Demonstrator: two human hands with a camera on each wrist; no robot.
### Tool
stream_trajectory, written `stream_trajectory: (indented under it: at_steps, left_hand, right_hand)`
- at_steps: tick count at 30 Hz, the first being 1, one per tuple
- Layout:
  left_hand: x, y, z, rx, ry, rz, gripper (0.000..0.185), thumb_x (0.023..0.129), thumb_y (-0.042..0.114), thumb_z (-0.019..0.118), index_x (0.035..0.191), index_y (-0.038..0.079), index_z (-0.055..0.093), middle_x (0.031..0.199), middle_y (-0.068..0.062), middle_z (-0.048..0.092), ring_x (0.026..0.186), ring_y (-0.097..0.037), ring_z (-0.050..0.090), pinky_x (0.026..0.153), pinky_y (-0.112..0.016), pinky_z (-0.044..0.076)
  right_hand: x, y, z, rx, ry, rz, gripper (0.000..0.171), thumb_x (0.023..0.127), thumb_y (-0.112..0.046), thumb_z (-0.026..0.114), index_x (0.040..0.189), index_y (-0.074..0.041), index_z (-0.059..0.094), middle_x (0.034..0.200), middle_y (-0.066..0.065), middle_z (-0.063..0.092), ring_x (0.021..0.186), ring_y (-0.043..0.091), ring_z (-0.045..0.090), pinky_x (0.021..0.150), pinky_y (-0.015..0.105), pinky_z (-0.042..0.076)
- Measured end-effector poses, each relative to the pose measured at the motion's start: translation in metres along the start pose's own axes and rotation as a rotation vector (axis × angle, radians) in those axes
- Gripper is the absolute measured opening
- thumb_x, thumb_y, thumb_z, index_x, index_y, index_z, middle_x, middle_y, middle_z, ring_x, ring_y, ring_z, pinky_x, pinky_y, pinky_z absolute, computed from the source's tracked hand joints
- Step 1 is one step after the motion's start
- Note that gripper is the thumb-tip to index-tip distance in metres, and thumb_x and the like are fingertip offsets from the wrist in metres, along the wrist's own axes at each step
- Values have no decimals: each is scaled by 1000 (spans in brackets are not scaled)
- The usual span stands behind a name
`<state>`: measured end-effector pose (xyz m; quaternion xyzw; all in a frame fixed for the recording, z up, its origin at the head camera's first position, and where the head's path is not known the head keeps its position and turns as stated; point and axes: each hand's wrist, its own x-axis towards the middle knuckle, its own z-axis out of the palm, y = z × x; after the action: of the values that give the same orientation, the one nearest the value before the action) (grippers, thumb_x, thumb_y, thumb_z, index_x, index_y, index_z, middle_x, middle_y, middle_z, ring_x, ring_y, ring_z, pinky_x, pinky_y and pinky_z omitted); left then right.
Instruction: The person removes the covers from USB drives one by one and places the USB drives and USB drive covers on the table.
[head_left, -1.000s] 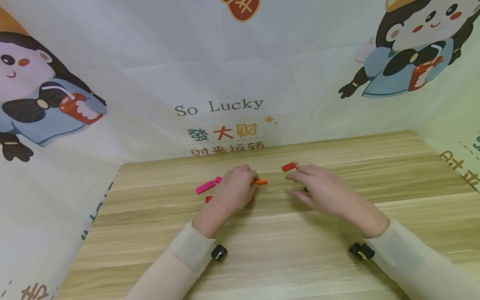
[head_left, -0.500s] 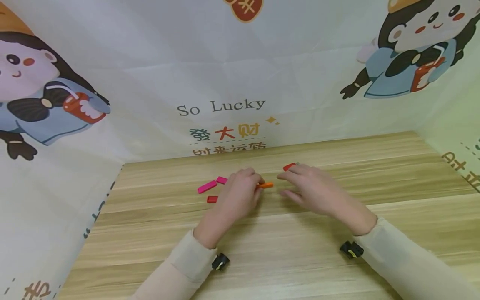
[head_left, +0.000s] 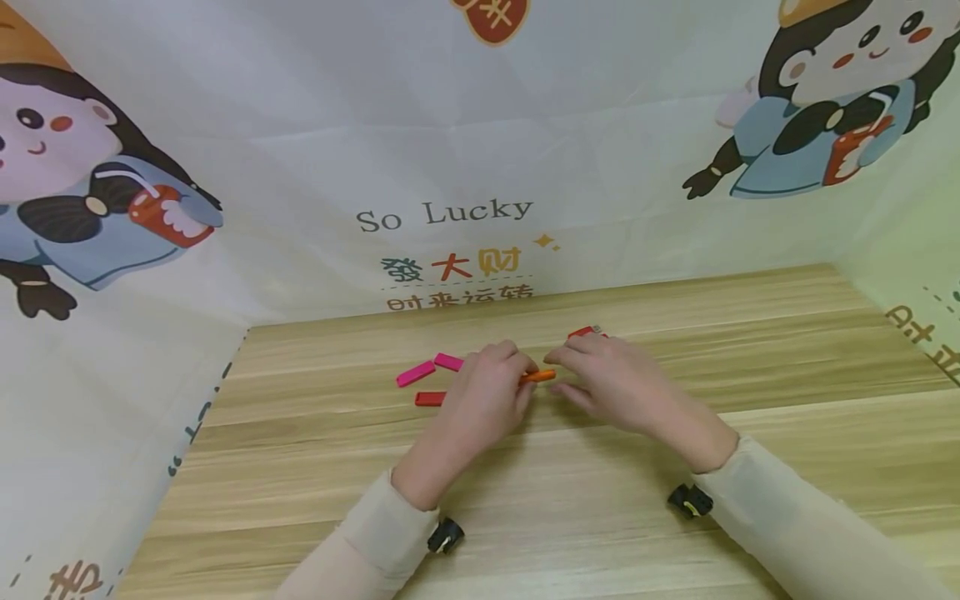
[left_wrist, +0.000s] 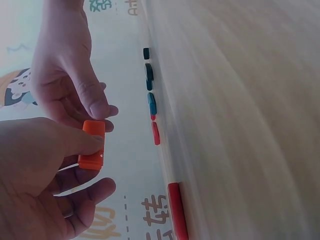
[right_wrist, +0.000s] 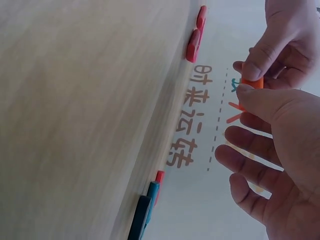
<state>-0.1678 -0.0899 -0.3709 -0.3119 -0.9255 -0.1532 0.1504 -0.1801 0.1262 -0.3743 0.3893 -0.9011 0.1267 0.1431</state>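
My left hand (head_left: 480, 400) and right hand (head_left: 611, 379) meet over the middle of the pale wood-grain worktop (head_left: 675, 533), both on the same small orange plastic stick (head_left: 538, 376). In the head view the left fingers curl round its near end, while the right hand pinches the far end between thumb and forefinger, its other fingers relaxed and spread. From the left wrist camera I see the orange piece end-on (left_wrist: 92, 145), my left thumb pressed along its side and the right thumb (left_wrist: 92, 97) laid on its top. The right wrist camera shows only a sliver of the orange (right_wrist: 252, 82) between the two sets of fingertips. The stick is held just above the worktop — whether it touches the surface I cannot tell.

To the left of my left hand lie three flat pieces: a long pink bar (head_left: 416, 373), a shorter pink bar (head_left: 448, 362) just beside it, and a small red block (head_left: 430, 398) nearer to me. Behind my right hand a red piece (head_left: 581, 332) peeks out, mostly hidden by the knuckles. Both arms wear pale beige sleeves (head_left: 787, 517), each with a small black camera at the wrist. A white printed backdrop (head_left: 300, 167) with cartoon figures and the words "So Lucky" stands behind and to both sides of the worktop.
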Motion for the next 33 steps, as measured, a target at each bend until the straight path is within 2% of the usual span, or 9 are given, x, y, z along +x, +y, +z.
stream_trajectory:
  at_steps: [8,22,33]
  left_hand:
    - [-2,3,1,-3,1,-4,8,96,14,81,99,7,77,92,-2,67,84,-22,65,79,-39,56]
    - [-2,6,1,-14,-7,-23,10,99,17,78,101,7,78,94,-2,67,85,-21,64,77,-37,55]
    - [-3,7,3,-94,-7,-40,11,100,15,77,102,4,76,96,-5,68,86,-21,66,79,-34,59]
  right_hand:
    - [2,-2,3,-5,3,-10,30,95,-23,83,117,-5,76,110,9,75,100,27,71,88,45,60]
    - [2,-4,5,46,53,-3,16,94,-17,84,105,-8,77,98,3,76,85,20,71,73,37,60]
    - [3,-7,6,69,43,14,10,96,-16,81,102,-8,77,95,1,75,83,19,69,74,37,59]
